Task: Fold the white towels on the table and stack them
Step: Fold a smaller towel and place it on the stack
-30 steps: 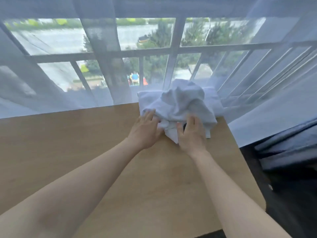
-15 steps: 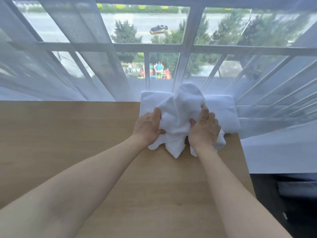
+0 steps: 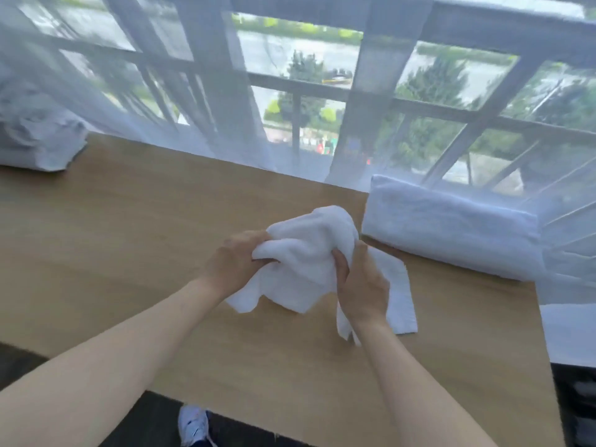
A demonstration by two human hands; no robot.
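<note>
Fingers (image 3: 258, 250) of both hands are closed on a crumpled white towel (image 3: 306, 253), held over the desk (image 3: 129, 237); folded towels (image 3: 451, 227) lie just right.

left towel pile (image 3: 38, 140): blurred, cut by edge | shoe (image 3: 193, 425): mostly under table (image 3: 129, 221)

An upper-floor room, seemingly a home or hotel room: a plain wooden desk (image 3: 161, 227) stands against a wide barred window (image 3: 322, 88) hung with a sheer white curtain (image 3: 206, 101). Through the glass, trees and a road lie far below. Folded white towels (image 3: 451, 227) rest on the desk.
</note>
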